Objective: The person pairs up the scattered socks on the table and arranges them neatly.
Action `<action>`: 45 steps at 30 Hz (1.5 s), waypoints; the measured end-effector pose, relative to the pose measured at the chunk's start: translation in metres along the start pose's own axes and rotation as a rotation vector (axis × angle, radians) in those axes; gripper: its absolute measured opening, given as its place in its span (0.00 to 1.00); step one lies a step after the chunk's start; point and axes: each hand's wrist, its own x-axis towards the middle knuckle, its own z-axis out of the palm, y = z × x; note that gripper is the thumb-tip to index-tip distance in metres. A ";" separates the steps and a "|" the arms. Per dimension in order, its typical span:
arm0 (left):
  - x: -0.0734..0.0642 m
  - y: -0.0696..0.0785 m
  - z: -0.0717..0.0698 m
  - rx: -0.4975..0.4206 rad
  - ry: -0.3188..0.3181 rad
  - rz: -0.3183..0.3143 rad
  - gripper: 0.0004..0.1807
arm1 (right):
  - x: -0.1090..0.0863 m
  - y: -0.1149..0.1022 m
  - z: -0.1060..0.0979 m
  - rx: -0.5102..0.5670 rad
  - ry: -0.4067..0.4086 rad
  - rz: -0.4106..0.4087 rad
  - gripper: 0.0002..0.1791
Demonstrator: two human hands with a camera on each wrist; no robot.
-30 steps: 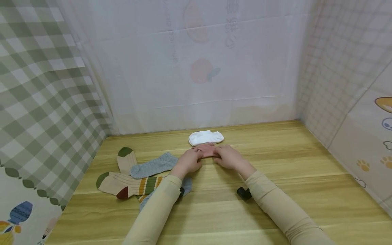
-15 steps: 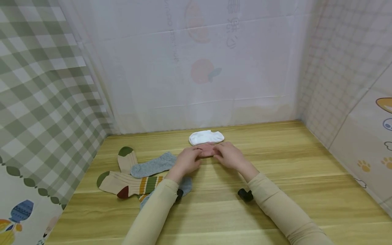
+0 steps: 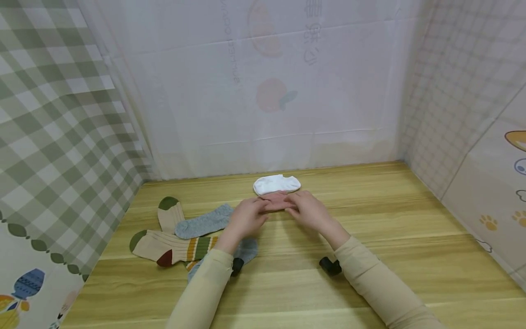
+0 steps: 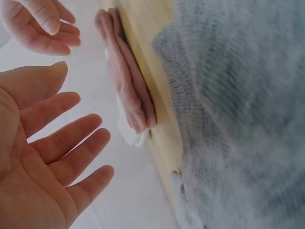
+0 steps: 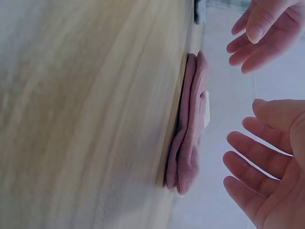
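Pink socks (image 3: 276,201), stacked flat in two layers, lie on the wooden table just in front of a white low-cut sock (image 3: 276,183). On their left side hovers my left hand (image 3: 246,217), its fingers relaxed and spread. My right hand (image 3: 310,212) is at their right side with loosely extended fingers. Both wrist views show a gap between the hands and the pink socks (image 4: 128,81), and neither hand holds anything. From the right wrist, the pink socks (image 5: 190,124) appear as a low, slightly wavy stack.
To the left lie a grey sock (image 3: 205,223) and a beige sock (image 3: 158,246) with green, yellow and dark red parts. Another beige sock (image 3: 168,214) lies behind, and another grey sock (image 3: 248,250) is partly under my left forearm. A pale cloth wall (image 3: 197,137) stands behind the table.
My hands have drawn slightly off the pink socks, the left one shifting left and toward me. More of the pink socks shows; they stay in place.
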 end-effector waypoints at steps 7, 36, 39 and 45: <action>-0.012 -0.001 -0.006 -0.012 0.024 -0.031 0.21 | -0.004 -0.002 0.000 0.044 0.031 -0.015 0.13; -0.071 -0.012 -0.034 -0.005 0.083 -0.127 0.25 | -0.006 -0.026 0.007 0.139 0.042 -0.229 0.27; -0.076 -0.014 -0.037 -0.019 0.080 -0.137 0.26 | -0.009 -0.032 0.009 0.127 0.013 -0.189 0.20; -0.085 -0.020 -0.044 -0.032 0.078 -0.169 0.27 | -0.012 -0.040 0.012 0.124 0.003 -0.187 0.16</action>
